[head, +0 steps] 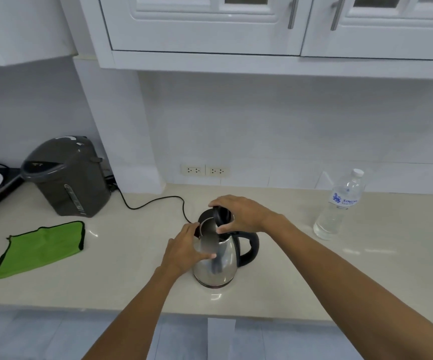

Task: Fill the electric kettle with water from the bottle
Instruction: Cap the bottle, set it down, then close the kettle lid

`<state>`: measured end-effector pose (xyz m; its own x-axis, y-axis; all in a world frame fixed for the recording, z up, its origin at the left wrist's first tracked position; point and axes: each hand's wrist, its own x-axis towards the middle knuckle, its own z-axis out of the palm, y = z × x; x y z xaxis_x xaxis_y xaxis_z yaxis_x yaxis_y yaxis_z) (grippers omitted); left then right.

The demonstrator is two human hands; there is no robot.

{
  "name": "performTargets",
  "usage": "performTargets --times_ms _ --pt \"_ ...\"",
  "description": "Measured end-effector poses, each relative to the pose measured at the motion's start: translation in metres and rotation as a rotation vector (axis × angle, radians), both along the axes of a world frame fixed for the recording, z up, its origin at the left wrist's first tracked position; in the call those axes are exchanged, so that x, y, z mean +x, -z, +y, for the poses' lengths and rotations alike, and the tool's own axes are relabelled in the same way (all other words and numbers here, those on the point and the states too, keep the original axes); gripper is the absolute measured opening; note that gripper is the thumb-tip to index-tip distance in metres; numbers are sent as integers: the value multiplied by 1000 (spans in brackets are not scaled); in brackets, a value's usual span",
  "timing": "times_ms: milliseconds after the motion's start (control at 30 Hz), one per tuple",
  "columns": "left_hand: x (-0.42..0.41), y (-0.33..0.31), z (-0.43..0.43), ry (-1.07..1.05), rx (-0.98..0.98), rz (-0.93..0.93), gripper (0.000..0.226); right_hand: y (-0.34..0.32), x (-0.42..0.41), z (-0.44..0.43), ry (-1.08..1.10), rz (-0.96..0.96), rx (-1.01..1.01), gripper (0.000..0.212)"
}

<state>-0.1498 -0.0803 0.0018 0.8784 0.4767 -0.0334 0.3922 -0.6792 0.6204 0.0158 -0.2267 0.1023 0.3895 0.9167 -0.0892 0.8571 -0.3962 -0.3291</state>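
A steel electric kettle (223,266) with a black handle stands near the counter's front edge, in the middle. Its black lid (222,216) is tilted up over the mouth, and my right hand (238,213) pinches that lid from above. My left hand (188,249) lies flat against the kettle's left side, fingers wrapped on the steel body. A clear plastic water bottle (340,206) with a white cap and blue label stands upright at the right, well apart from both hands. Its cap is on.
A grey electric water dispenser (67,178) stands at the back left; a black cord (155,201) runs across the beige counter (132,268) toward the kettle. A green cloth (41,248) lies at the left. Wall sockets (205,170) sit behind the kettle, with white cabinets overhead.
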Motion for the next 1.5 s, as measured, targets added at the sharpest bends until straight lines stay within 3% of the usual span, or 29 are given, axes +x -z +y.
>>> performTargets --times_ms 233,400,1067,1233,1500 --pt "0 5 2 -65 -134 -63 110 15 -6 30 -64 15 -133 75" --pt "-1 10 3 -95 -187 -75 113 28 -8 41 -76 -29 -164 90" --pt "-2 14 3 -106 -208 -79 109 33 -12 47 -31 10 -152 87" --pt "0 11 5 -82 -195 -80 106 36 -4 15 160 188 59 96" --pt "-2 22 -2 -130 -455 -188 130 89 -6 -56 610 496 309 84"
